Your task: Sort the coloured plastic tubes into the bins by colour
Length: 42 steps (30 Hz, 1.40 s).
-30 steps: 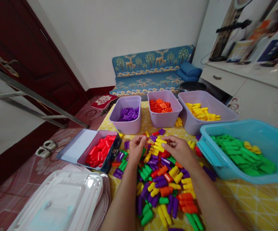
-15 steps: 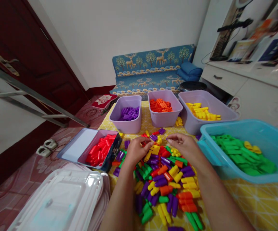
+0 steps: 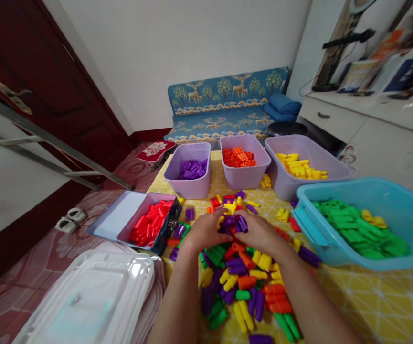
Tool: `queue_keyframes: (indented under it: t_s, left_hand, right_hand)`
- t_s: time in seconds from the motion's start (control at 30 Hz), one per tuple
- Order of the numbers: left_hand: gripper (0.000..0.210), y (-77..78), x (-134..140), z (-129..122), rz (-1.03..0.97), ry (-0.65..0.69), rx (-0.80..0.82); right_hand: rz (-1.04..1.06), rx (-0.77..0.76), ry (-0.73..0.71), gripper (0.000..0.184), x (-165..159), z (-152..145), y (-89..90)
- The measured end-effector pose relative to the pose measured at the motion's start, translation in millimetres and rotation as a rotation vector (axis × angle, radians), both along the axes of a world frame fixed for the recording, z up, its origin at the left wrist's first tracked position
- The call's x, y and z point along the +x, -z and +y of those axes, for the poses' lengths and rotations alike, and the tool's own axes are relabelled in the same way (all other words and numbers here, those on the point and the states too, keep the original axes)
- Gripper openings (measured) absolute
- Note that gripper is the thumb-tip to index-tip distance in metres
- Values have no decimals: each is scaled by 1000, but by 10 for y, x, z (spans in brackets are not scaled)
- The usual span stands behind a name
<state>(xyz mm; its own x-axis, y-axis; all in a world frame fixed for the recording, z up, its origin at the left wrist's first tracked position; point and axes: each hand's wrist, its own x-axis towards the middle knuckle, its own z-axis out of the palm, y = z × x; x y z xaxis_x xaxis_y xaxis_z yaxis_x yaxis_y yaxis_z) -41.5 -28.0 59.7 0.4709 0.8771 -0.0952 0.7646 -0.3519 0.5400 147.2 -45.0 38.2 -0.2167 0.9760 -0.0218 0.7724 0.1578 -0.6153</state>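
A heap of finger-shaped plastic toy pieces (image 3: 240, 270) in purple, yellow, orange, red and green lies on a yellow patterned cloth. At the heap's far part, my left hand (image 3: 208, 231) curves with its thumb and fingers apart. Facing it from the other side, my right hand (image 3: 256, 234) is likewise curved, its thumb apart from the fingers. Between the two hands lie purple pieces (image 3: 233, 223), touched or nearly touched by the fingertips. Yellow pieces (image 3: 230, 208) sit just beyond. Parts of the heap are hidden under both hands.
Lilac bins hold purple (image 3: 194, 168), orange (image 3: 240, 156) and yellow pieces (image 3: 301, 167). A blue bin (image 3: 313, 229) at right holds green pieces and a few yellow ones. Left are an open tin (image 3: 172, 222) with red pieces and stacked white lids (image 3: 95, 291). A patterned sofa (image 3: 224, 112) stands behind.
My right hand has moved left and nearer to me, closer to my left hand. Purple pieces now sit between them. Several loose pieces show to the right of my right hand.
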Motion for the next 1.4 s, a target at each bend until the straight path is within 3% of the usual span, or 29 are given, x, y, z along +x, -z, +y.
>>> queue_keyframes:
  t_s: [0.13, 0.27, 0.4, 0.5, 0.63, 0.9, 1.23, 1.4]
  left_hand:
    - [52, 154, -20, 93, -416, -49, -9]
    - [37, 312, -61, 148, -755, -135, -169]
    - [45, 374, -66, 167, -846, -144, -227]
    - [49, 388, -55, 183, -851, -159, -171]
    - [50, 389, -34, 185, -913, -156, -229]
    - [38, 395, 26, 152, -847, -48, -180]
    - [25, 519, 58, 214, -861, -215, -75]
    - [16, 433, 56, 194, -807, -269, 141]
  right_hand:
    - [514, -14, 25, 58, -69, 85, 216]
    - [853, -187, -27, 46, -95, 95, 265]
    - [847, -165, -35, 36, -93, 80, 220]
    - [823, -132, -11, 36, -82, 84, 226]
    - [896, -167, 46, 37, -64, 103, 277]
    - [1049, -163, -10, 56, -71, 101, 264]
    - [957, -165, 104, 54, -81, 97, 246]
    - [896, -192, 75, 46, -99, 96, 331]
